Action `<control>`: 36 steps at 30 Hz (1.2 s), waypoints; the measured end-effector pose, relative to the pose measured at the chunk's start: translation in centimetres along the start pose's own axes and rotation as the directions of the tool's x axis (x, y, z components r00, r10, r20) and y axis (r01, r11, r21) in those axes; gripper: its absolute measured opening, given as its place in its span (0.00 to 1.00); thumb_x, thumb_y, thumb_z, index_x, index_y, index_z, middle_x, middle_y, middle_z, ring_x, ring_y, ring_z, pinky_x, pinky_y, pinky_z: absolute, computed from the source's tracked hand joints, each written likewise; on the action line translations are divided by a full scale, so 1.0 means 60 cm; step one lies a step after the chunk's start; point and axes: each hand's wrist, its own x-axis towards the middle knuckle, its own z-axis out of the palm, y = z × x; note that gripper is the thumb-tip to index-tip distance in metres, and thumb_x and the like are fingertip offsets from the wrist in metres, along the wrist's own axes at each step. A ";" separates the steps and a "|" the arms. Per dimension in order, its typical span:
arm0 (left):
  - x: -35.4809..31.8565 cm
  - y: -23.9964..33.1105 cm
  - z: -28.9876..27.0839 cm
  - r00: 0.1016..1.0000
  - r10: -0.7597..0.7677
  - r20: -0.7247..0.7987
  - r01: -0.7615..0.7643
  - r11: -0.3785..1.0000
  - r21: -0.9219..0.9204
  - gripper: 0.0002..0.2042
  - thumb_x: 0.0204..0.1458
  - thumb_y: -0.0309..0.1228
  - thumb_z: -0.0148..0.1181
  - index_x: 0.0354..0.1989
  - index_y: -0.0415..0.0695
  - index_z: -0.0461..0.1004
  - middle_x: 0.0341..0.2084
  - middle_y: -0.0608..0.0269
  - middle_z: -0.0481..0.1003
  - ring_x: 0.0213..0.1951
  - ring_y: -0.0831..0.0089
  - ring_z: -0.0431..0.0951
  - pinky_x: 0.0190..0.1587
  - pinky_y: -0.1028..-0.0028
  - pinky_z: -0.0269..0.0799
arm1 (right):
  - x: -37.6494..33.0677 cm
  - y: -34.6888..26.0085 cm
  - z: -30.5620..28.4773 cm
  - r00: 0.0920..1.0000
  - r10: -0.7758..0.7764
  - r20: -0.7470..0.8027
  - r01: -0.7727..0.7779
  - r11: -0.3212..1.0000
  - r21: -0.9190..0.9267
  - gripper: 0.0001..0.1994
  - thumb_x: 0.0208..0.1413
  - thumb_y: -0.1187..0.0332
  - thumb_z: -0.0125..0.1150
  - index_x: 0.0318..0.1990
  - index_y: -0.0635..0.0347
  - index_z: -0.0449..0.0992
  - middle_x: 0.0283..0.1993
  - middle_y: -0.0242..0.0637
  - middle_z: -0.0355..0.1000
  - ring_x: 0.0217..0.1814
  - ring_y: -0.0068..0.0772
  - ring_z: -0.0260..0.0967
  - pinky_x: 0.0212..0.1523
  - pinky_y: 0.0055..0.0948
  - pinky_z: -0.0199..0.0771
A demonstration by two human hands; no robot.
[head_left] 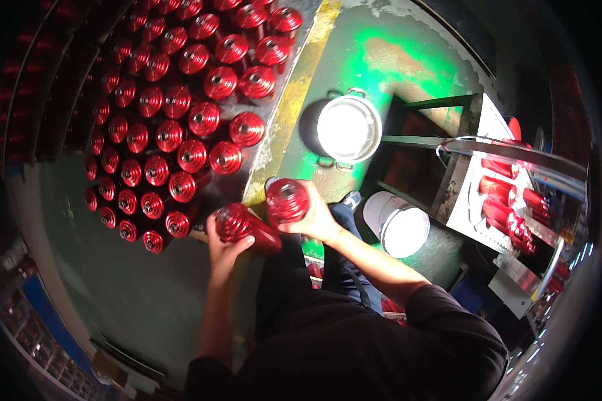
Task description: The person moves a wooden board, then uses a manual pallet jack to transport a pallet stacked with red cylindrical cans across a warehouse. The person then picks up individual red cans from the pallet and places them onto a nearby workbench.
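Our left hand point(225, 252) curls its fingers round a tilted red canister point(259, 234), our right hand point(320, 219) round a second canister point(286, 202), likely for steadiness; nearby, upright canisters point(192, 155) stand grouped, perhaps to save space.

a glossy red cylinder point(257, 228) is held tilted beside a second ring-topped red cylinder point(287, 202).

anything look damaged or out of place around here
Mainly the floor: it has a brownish patch where the green looks worn away, and the yellow stripe is patchy. The bottle in the left hand is tilted, but firmly held. No spill stands out.
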 end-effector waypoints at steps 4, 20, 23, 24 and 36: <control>0.088 -0.024 0.071 0.919 -0.171 0.356 0.250 0.950 -0.189 0.28 0.46 0.29 0.66 0.57 0.39 0.66 0.48 0.57 0.75 0.51 0.65 0.75 0.58 0.64 0.69 | -0.053 0.006 -0.132 0.985 0.163 -0.062 -0.123 0.901 0.417 0.38 0.41 0.60 0.75 0.60 0.60 0.63 0.53 0.38 0.70 0.56 0.36 0.68 0.60 0.36 0.67; 0.214 -0.017 0.482 0.535 -0.547 0.644 0.500 0.819 0.280 0.15 0.61 0.45 0.50 0.38 0.45 0.73 0.28 0.59 0.78 0.24 0.60 0.79 0.26 0.58 0.79 | -0.123 0.149 -0.332 0.987 0.139 -0.082 0.097 -0.108 0.989 0.27 0.59 0.47 0.52 0.48 0.67 0.71 0.40 0.52 0.76 0.35 0.52 0.77 0.35 0.48 0.81; 0.201 -0.025 0.505 0.608 -0.451 0.654 0.288 0.892 0.348 0.13 0.62 0.41 0.47 0.37 0.44 0.71 0.25 0.60 0.76 0.22 0.63 0.78 0.24 0.61 0.79 | -0.151 0.089 -0.347 0.998 0.062 0.000 0.008 -0.137 0.991 0.29 0.58 0.45 0.52 0.51 0.68 0.71 0.41 0.51 0.76 0.37 0.55 0.77 0.39 0.50 0.81; 0.187 -0.019 0.519 0.622 -0.472 0.625 0.309 0.881 0.358 0.11 0.62 0.39 0.48 0.37 0.44 0.71 0.25 0.61 0.76 0.22 0.65 0.78 0.23 0.62 0.79 | -0.159 0.080 -0.348 0.999 0.052 0.002 0.006 -0.142 0.990 0.30 0.58 0.45 0.52 0.52 0.68 0.70 0.42 0.51 0.76 0.38 0.57 0.77 0.40 0.50 0.81; 0.102 0.001 0.605 0.593 -0.591 0.546 0.472 0.805 0.359 0.18 0.56 0.51 0.55 0.39 0.48 0.75 0.28 0.62 0.78 0.26 0.65 0.78 0.28 0.62 0.78 | -0.247 0.047 -0.415 0.971 0.196 -0.135 0.153 -0.076 0.985 0.26 0.54 0.52 0.62 0.52 0.63 0.69 0.42 0.48 0.75 0.41 0.44 0.76 0.44 0.45 0.80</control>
